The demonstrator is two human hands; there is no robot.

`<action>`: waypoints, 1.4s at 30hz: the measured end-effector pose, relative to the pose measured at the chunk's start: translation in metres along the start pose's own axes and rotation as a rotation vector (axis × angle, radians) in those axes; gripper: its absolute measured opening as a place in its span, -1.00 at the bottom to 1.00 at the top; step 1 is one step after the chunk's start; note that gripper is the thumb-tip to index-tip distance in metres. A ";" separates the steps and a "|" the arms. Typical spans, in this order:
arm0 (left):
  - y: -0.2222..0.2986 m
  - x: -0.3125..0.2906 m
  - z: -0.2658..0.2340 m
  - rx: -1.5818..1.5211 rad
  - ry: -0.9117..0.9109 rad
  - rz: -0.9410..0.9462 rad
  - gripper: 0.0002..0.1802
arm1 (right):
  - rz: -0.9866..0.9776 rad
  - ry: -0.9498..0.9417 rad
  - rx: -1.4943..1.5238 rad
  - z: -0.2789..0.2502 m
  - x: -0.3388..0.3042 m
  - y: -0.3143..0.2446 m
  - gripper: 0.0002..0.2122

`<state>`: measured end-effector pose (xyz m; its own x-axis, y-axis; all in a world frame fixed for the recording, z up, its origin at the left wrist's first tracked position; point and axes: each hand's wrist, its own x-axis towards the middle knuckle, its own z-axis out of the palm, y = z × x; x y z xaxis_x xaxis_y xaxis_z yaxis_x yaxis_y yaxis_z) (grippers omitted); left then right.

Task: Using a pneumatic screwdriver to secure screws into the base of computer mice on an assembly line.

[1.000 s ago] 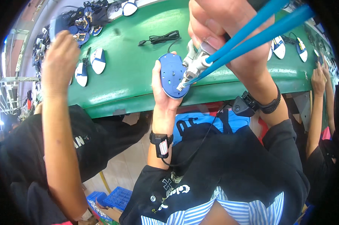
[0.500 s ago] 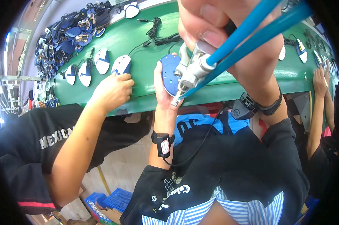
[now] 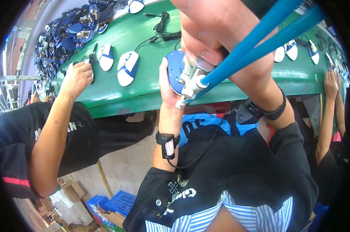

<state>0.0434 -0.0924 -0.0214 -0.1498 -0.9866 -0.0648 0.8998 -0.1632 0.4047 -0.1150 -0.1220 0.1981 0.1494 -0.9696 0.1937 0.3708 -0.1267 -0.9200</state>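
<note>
My left hand [image 3: 164, 87] grips a blue computer-mouse base [image 3: 174, 69] and holds it on edge over the near rim of the green belt [image 3: 144, 44]. My right hand [image 3: 221, 36] is close to the camera, wrapped around a metal power screwdriver [image 3: 191, 83] fed by two blue hoses [image 3: 262, 34]. The tool's tip points down and left beside the blue base; I cannot tell whether they touch. Each wrist wears a black band.
Two white-and-blue mice [image 3: 127, 67] lie on the belt near a co-worker's hand [image 3: 77, 77]. A black cable [image 3: 163, 27] and a heap of blue parts [image 3: 72, 29] lie farther back. More mice [image 3: 291, 50] and another person's arm [image 3: 329, 96] are at the right. Blue crates [image 3: 118, 201] stand on the floor.
My right hand and the screwdriver have come closer to the camera and now fill more of the view. The co-worker's hand reached right along the belt, then drew back left.
</note>
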 end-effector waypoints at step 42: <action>0.179 0.005 -0.010 2.523 0.273 -0.263 -0.02 | -0.233 0.076 0.003 -0.091 -0.028 -0.003 -0.89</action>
<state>0.2075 -0.1265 0.0416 0.0802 -0.9695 -0.2315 -0.9835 -0.1147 0.1397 -0.2035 -0.1133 0.1642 -0.0095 -0.9273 0.3741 0.3903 -0.3478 -0.8524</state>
